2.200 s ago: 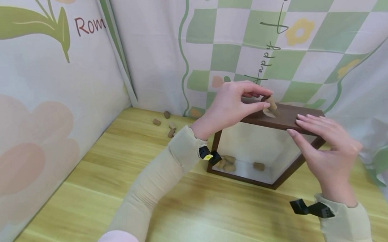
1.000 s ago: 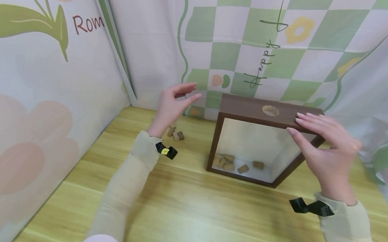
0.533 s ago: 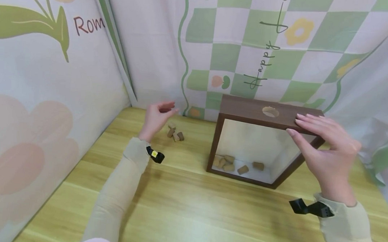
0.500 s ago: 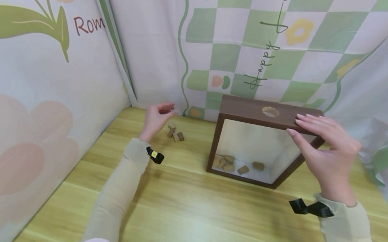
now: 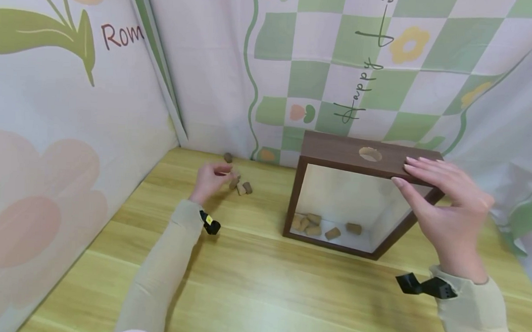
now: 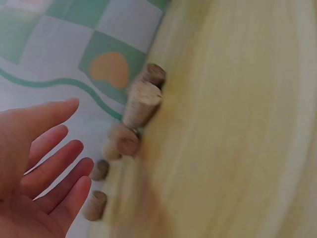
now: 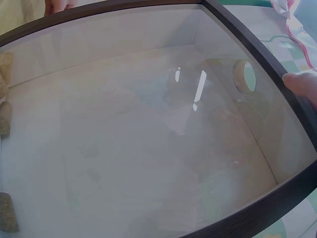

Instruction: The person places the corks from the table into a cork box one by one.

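Beside a small cluster of corks [image 5: 241, 188] on the table, my left hand [image 5: 208, 183] hovers low with its fingertips close to them. The left wrist view shows that hand [image 6: 42, 163] with fingers extended and nothing between them, the corks [image 6: 142, 105] just past the fingertips. My right hand [image 5: 451, 204] rests on the right end of a dark brown wooden box [image 5: 333, 146]. Its straight fingers lie on the top and the thumb touches the front edge. A round hole [image 5: 370, 154] pierces the box top. Several corks [image 5: 313, 230] lie inside behind the clear front.
A single cork [image 5: 228, 157] lies farther back by the curtain. The wooden table [image 5: 252, 284] extends in front of the box. A checkered curtain [image 5: 314, 79] hangs right behind the box, and a floral cloth wall [image 5: 71, 128] bounds the left side.
My left hand let a cork go at the box hole, then moved left and down to the loose corks. One more cork lies inside the box. My right hand stayed put.
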A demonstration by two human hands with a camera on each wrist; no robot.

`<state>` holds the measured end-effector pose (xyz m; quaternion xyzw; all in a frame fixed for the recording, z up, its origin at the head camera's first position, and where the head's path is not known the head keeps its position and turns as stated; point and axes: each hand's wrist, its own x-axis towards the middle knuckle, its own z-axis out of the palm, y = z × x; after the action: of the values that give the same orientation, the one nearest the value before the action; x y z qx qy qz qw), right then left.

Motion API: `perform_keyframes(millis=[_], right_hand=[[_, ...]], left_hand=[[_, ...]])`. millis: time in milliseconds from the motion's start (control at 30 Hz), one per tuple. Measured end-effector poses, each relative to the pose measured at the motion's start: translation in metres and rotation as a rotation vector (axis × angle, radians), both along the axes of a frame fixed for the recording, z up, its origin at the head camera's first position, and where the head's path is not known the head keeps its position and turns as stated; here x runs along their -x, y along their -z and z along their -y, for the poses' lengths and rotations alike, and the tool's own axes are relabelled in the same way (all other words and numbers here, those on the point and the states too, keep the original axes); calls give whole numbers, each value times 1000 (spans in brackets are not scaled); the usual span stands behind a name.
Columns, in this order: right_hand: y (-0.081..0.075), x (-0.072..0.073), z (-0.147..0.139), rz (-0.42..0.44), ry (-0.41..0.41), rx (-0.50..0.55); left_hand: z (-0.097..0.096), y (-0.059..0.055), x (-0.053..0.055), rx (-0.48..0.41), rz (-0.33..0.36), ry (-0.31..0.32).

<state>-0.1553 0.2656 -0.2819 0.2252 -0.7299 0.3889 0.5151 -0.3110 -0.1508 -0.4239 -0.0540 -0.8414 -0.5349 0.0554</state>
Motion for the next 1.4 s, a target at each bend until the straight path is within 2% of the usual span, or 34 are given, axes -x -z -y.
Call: perform_keyframes(millis=[233, 400, 567, 833, 1400], right_hand=[[0, 0, 0, 2, 6, -7], [0, 0, 0, -1, 8, -4], [1, 0, 0, 1, 13, -6], [0, 0, 0, 7, 10, -6], [0, 0, 1, 4, 10, -7]], left_hand=[[3, 14, 0, 57, 25, -16], [3, 22, 2, 38, 67, -28], [1, 28, 5, 56, 52, -37], [-3, 27, 5, 96, 79, -77], [-3, 25, 5, 103, 111, -96]])
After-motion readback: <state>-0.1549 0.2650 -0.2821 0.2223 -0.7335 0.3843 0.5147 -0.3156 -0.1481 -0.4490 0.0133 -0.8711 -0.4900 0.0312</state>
